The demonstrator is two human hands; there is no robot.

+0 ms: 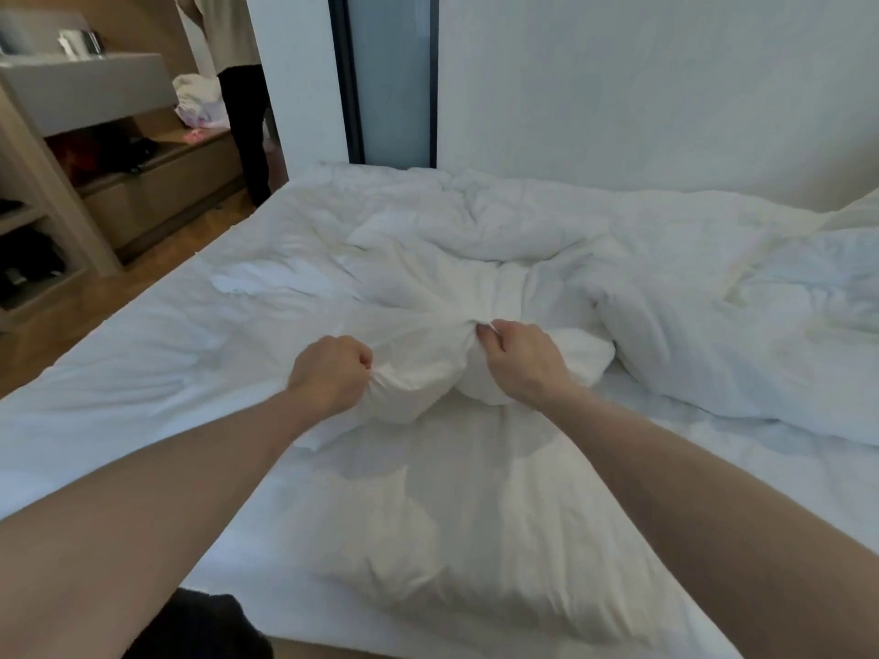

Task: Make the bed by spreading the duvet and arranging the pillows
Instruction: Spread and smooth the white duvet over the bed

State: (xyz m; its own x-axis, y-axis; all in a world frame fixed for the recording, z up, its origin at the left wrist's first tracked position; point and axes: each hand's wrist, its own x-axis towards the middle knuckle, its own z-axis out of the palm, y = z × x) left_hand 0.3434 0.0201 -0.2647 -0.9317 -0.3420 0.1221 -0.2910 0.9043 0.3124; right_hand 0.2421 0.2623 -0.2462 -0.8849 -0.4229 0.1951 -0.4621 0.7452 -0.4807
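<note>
Hands' fingertips (483, 331) buried in duvet (428, 297)

A bedroom, likely a hotel room; a wide bed (142, 354) with white sheets, a rumpled duvet (523, 249) and a pillow (456, 530); built-in wooden shelving (157, 183) beside a wood floor (157, 264).

a second person (240, 88) by the wooden shelving is cut off at the top edge, only torso and legs visible. the left hand (330, 375) and right hand (521, 361) bury their fingertips in bunched duvet (428, 297). dark shelf items (102, 152) are too blurred to identify.
</note>
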